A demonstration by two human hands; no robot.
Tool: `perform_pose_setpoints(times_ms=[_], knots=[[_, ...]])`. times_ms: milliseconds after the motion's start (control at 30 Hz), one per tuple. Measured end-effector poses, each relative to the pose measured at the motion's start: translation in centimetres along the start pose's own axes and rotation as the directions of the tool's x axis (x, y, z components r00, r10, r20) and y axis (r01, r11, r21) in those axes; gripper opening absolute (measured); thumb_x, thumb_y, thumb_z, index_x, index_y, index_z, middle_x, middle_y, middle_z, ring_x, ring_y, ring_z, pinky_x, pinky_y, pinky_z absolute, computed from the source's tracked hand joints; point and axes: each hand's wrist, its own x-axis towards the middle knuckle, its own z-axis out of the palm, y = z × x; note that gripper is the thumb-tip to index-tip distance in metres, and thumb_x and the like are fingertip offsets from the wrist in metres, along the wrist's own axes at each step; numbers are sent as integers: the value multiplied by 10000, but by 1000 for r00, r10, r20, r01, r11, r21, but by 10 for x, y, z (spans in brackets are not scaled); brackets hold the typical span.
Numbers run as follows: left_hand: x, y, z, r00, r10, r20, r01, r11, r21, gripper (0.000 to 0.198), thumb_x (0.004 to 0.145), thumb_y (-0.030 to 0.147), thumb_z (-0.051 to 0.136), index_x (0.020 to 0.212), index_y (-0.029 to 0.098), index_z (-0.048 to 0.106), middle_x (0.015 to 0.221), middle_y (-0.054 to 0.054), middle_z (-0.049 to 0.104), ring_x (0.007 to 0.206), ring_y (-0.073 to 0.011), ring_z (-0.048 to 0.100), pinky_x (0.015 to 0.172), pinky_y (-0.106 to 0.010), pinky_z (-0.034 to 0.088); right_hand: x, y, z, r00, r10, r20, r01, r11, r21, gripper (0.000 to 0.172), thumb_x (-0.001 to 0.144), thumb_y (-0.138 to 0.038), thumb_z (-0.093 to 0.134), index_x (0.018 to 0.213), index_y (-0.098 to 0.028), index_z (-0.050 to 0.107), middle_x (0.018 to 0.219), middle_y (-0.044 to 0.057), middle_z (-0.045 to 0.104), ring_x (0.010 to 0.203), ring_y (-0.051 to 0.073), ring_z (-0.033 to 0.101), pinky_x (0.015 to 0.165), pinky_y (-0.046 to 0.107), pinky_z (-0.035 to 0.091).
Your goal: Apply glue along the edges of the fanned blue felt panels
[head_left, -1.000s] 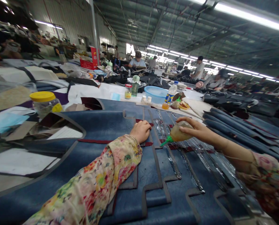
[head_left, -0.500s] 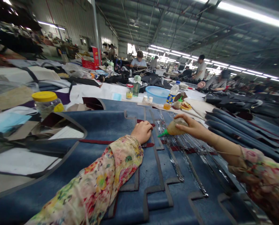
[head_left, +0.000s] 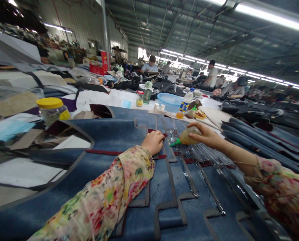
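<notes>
On blue panels (head_left: 109,135), left hand (head_left: 153,142) palm-down, grip unclear; above, right hand (head_left: 204,134) around tilted bottle (head_left: 186,136)

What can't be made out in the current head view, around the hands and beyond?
All in the head view:
- Left hand: palm and anything beneath, hidden by the hand itself.
- Right hand: some fingers, hidden by the squeeze bottle and the hand.
- Green nozzle: tip too small to judge contact.
- Blue sheet: near end, cut off by the bottom edge.
- Drink label: small print too small.
</notes>
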Motion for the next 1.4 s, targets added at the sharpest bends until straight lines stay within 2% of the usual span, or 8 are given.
perform_pose_setpoints(times_ms=[133,267,500,867,1167,1400], knots=[[0,1,-1,1000,-5,9,5,1000,8,229,823,180,434,922,221,637,1018,-28,606,942,-190,531,845,-334,429,13,10,8,994,-62,-86,59,998,-39,382,786,-457,536,1068,-208,474,1049,75,559,985,254,541,848,402,452],[-1,1,-2,1000,-13,18,13,1000,1,232,825,182,433,926,222,637,1027,-27,605,957,-191,530,846,-336,429,20,11,10,980,-113,-164,101,992,-81,359,772,-424,555,1046,-203,486,1035,80,550,995,261,530,878,418,429],[-1,2,-3,1000,-14,19,14,1000,2,237,829,186,427,932,218,638,1035,-31,604,958,-195,529,837,-342,429,17,7,8,974,-131,-183,117,990,-81,351,773,-411,557,1047,-204,485,1028,78,543,992,254,528,883,401,419],[-1,4,-5,999,-22,31,22,1000,2,233,834,189,427,930,216,637,1030,-30,600,953,-197,518,842,-350,424,45,13,9,955,-180,-235,157,981,-110,362,778,-395,555,1062,-182,487,1064,99,533,1030,250,509,917,400,392],[-2,3,-3,1000,-22,16,22,1000,-5,220,833,182,432,911,215,636,1007,-21,603,955,-190,522,826,-337,423,80,25,13,950,-90,-298,58,992,-113,379,751,-423,551,1039,-182,501,1026,92,564,989,250,531,887,409,408],[-1,2,-3,1000,-25,19,25,1000,0,216,832,189,439,916,218,635,1014,-27,599,945,-187,524,825,-337,422,104,22,16,951,-26,-309,-26,986,-162,373,749,-415,540,1020,-158,536,1015,109,593,975,256,543,889,409,400]])
